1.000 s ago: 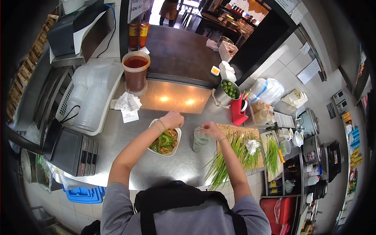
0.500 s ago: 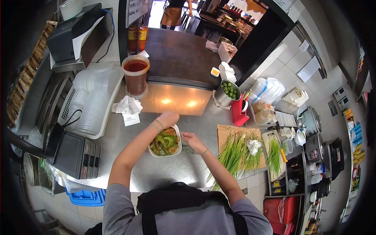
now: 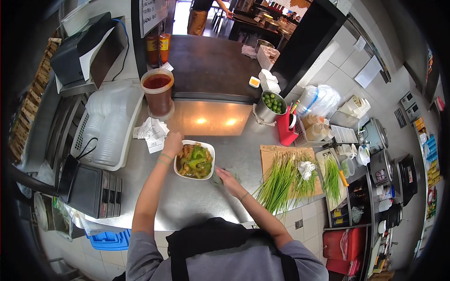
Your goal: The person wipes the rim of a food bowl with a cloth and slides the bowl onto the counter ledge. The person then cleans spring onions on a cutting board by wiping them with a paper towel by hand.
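Note:
A white squarish bowl [image 3: 212,166] stands on the steel counter, filled with green pepper strips and browned pieces that look like meat. At its upper left corner is my left hand [image 3: 174,144], its fingers curled in against the rim; the fingertips are partly hidden. My right hand [image 3: 228,181] is low beside the bowl's right side, with its fingers bunched over a thin grey-green cloth [image 3: 218,180]. How firmly they grip the cloth is hard to see.
Paper slips [image 3: 153,133] and a tub of red-brown sauce [image 3: 158,96] stand left of the bowl. Further left is a basket of plastic containers [image 3: 105,124]. Green stalks [image 3: 281,180] lie on a board to the right, below a pot of green limes [image 3: 272,105].
My left hand has moved left from the bowl's top edge to its upper left corner. The bowl has turned a little. My right hand has come slightly down towards me.

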A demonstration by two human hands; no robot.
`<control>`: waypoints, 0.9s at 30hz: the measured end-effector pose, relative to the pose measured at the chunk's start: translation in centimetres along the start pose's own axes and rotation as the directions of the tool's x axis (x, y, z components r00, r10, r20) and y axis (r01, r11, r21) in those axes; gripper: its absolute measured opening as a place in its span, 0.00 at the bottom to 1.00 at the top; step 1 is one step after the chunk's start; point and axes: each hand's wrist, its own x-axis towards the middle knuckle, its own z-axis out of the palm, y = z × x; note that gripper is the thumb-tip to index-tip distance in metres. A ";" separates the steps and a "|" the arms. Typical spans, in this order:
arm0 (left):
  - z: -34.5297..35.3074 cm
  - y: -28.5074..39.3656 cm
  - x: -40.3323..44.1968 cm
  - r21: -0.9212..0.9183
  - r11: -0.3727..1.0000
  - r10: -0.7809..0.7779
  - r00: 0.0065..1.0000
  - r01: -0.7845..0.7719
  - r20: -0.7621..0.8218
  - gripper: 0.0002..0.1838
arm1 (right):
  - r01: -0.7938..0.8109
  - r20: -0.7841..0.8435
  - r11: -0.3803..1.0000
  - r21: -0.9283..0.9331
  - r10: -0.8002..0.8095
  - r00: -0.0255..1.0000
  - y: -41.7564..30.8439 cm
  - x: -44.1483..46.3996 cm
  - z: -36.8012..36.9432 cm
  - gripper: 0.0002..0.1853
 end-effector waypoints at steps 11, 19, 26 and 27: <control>-1.7 0.2 -11.1 -0.779 0.353 -0.348 0.845 0.519 0.406 0.17 | -0.068 0.006 0.945 0.320 0.070 0.998 2.4 -1.4 3.3 0.28; 3.1 7.3 -16.2 -0.915 0.024 -0.378 0.851 0.403 0.365 0.20 | 0.082 -0.147 0.714 0.696 0.030 0.989 2.4 -0.8 6.3 0.17; 5.1 5.9 -13.6 -0.793 0.395 -0.308 0.880 0.464 0.361 0.23 | 0.045 -0.151 0.646 0.762 0.109 0.982 -0.3 0.0 5.8 0.15; 4.8 4.9 -12.7 -0.800 0.361 -0.369 0.861 0.479 0.349 0.25 | 0.045 -0.158 0.642 0.765 0.120 0.980 -0.6 0.2 5.2 0.15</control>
